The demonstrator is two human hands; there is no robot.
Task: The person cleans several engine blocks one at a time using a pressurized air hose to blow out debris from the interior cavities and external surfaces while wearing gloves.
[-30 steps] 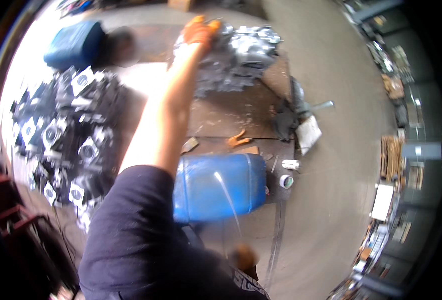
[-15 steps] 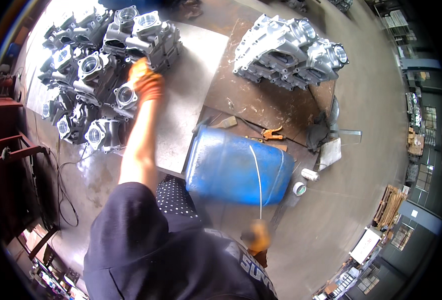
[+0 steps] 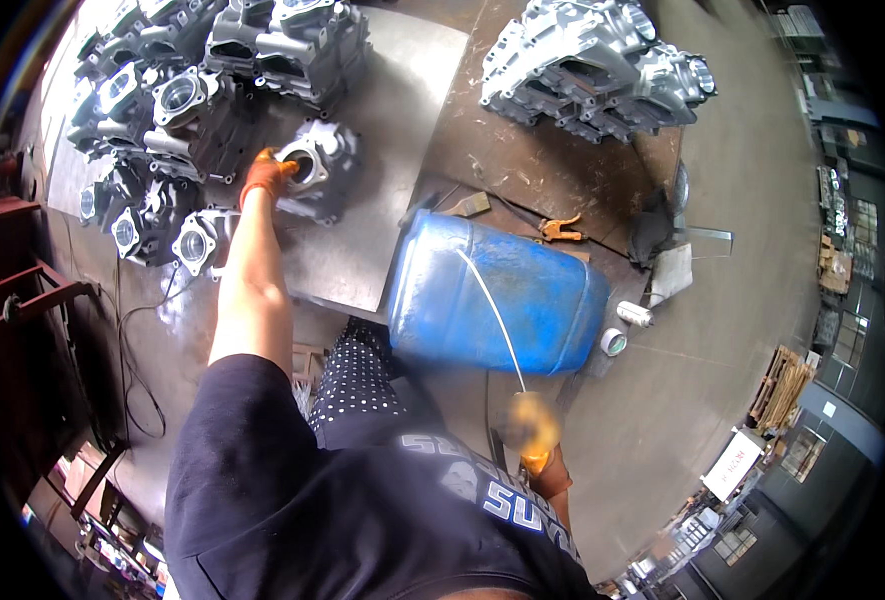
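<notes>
In an orange glove, my left hand [image 3: 269, 174] grips a grey cast-metal housing [image 3: 325, 185] by the rim of its round opening, thumb or fingers reaching into the hole. This housing rests on a pale metal sheet [image 3: 363, 255], apart from a cluster of similar castings [image 3: 188, 120] to its left. My right hand [image 3: 555, 476], low and close to my body, is wrapped round a yellow power tool [image 3: 535, 430]. The tool is blurred, so its exact kind is unclear. A long thin pale rod [image 3: 496, 310] extends from it over a blue plastic drum [image 3: 498, 290].
More housings [image 3: 593, 70] stand grouped on a brown board at the far right. Near the drum lie a brush [image 3: 468, 205], an orange-handled clamp [image 3: 563, 229], a dark cloth [image 3: 653, 230], a white can [image 3: 635, 314] and a tape roll [image 3: 614, 342]. A cable [image 3: 128, 370] trails on the floor at left.
My left hand has drawn one housing rightward, away from the cluster onto the bare sheet. The tool in my right hand has shifted slightly, its rod leaning further left. The whole view has shifted.
</notes>
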